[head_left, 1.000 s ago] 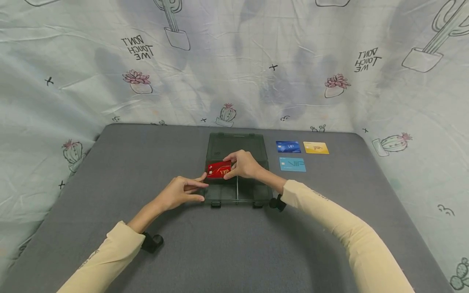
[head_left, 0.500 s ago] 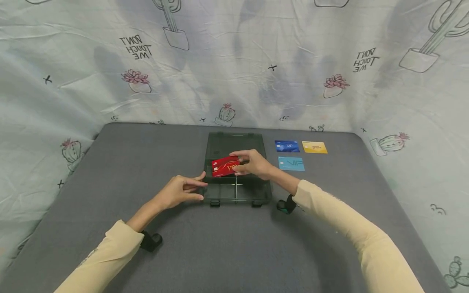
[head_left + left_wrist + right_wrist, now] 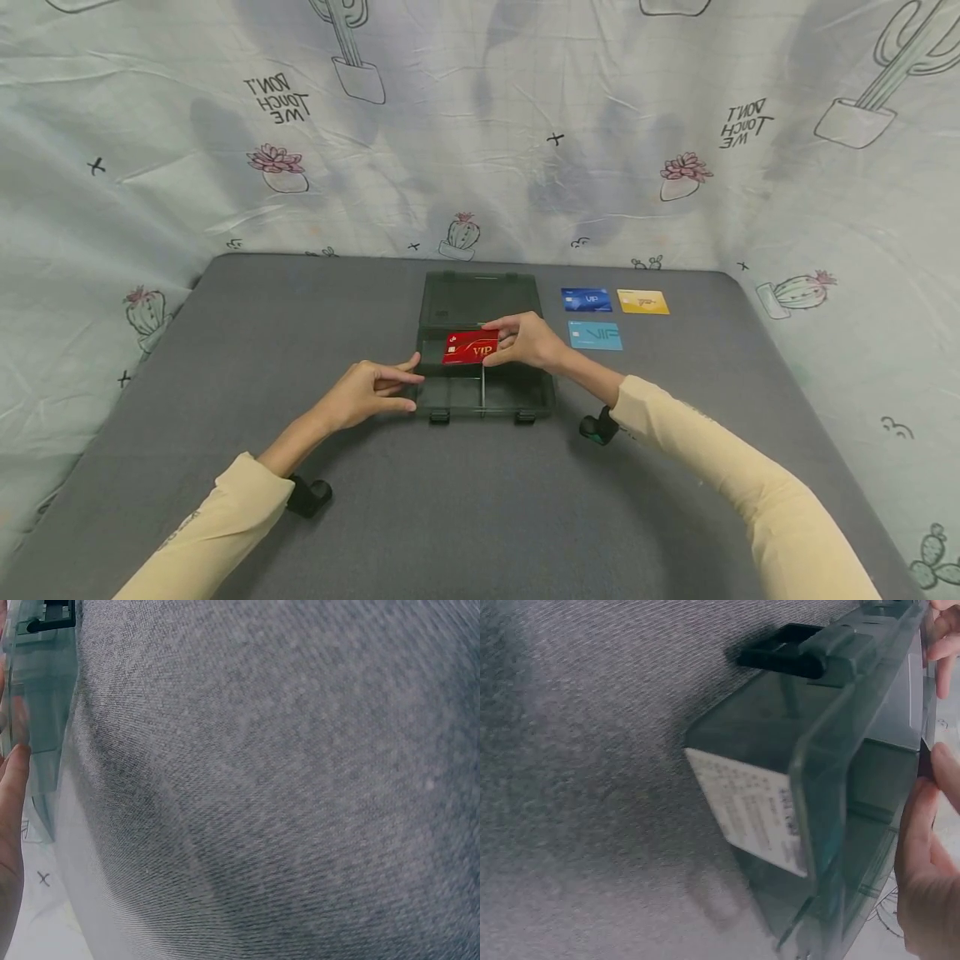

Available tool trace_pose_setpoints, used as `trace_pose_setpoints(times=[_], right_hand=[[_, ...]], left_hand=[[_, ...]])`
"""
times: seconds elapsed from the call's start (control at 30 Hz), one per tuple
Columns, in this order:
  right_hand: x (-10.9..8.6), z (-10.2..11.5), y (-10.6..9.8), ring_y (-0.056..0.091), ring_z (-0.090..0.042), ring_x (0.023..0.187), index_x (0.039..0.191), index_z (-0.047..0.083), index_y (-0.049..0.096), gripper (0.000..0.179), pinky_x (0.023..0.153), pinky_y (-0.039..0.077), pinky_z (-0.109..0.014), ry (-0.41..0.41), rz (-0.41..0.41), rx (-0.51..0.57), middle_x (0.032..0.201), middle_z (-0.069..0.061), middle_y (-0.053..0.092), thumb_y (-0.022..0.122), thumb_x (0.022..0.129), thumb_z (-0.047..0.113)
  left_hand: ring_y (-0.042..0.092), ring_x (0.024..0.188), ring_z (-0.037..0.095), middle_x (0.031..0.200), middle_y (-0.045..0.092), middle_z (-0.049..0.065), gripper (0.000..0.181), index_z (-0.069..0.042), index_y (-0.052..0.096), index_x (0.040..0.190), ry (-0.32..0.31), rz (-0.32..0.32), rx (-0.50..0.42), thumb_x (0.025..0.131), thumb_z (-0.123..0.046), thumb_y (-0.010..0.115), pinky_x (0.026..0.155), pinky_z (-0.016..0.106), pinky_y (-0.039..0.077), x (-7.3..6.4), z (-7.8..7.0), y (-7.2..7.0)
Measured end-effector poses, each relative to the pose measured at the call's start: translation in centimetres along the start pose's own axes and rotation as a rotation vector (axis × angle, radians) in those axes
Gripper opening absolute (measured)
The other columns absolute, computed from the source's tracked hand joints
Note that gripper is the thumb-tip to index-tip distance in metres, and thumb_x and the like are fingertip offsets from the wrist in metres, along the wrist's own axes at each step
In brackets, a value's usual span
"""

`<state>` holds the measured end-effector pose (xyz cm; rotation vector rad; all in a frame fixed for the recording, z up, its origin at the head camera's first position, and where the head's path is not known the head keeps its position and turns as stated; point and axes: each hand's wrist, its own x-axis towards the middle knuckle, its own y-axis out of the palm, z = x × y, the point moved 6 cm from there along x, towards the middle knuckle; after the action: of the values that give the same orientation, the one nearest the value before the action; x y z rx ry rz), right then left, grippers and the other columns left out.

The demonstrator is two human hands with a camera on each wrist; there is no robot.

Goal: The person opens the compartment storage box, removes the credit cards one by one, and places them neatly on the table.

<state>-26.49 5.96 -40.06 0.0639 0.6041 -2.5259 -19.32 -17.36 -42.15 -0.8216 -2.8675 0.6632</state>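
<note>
A red VIP card (image 3: 467, 346) is pinched by its right end between the thumb and fingers of my right hand (image 3: 528, 342). It hovers over the back part of a dark green see-through plastic box (image 3: 450, 411), whose lid (image 3: 480, 298) lies folded back. My left hand (image 3: 360, 396) has its fingers stretched out against the box's left side, thumb near the front corner. In the right wrist view a white label (image 3: 742, 814) shows on the box wall, and the card is mostly hidden, seen nearly edge-on.
Right of the box lie a blue VIP card (image 3: 587, 300), a yellow card (image 3: 642, 302) and a light blue card (image 3: 595, 335). A divider (image 3: 483, 387) splits the box's front part. Grey cloth (image 3: 480, 500) covers the table, and a printed curtain (image 3: 480, 125) surrounds it.
My right hand has carried the red card to the right over the box. The card tilted up on the way and is now closer to level. My left hand has stayed at the box's side.
</note>
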Motion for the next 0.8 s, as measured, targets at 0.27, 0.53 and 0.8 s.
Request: trace_pose_setpoints(times=[0.27,0.53,0.8], right_hand=[[-0.4,-1.0,-0.8,0.065,-0.025,0.101,0.134,0.001,0.055,0.056,0.089,0.055,-0.036,0.056,0.017,0.140,0.114,-0.021,0.066,0.075,0.082,0.001],[-1.2,-1.6,-1.9,0.063,-0.019,0.098,0.137,0.001,0.052,0.057,0.085,0.055,-0.029,0.063,0.066,0.273,0.119,-0.021,0.063,0.070,0.084,-0.004],[-2.3,-3.0,-3.5,0.063,-0.015,0.097,0.139,0.000,0.049,0.059,0.082,0.054,-0.026,0.072,0.104,0.299,0.123,-0.022,0.061,0.069,0.085,-0.004]], left_hand=[[0.050,0.124,0.031,0.147,0.035,0.020,0.048,0.008,0.062,0.122,-0.001,-0.002,-0.003,0.079,-0.009,0.077,0.098,0.036,0.047,-0.1,0.0,0.0],[0.048,0.125,0.031,0.147,0.034,0.020,0.048,0.008,0.062,0.122,0.004,-0.006,-0.012,0.079,-0.009,0.077,0.098,0.034,0.047,-0.1,0.2,0.0],[0.047,0.127,0.032,0.148,0.033,0.021,0.047,0.008,0.061,0.123,-0.001,-0.001,-0.017,0.081,-0.008,0.075,0.099,0.035,0.046,0.0,0.3,0.0]])
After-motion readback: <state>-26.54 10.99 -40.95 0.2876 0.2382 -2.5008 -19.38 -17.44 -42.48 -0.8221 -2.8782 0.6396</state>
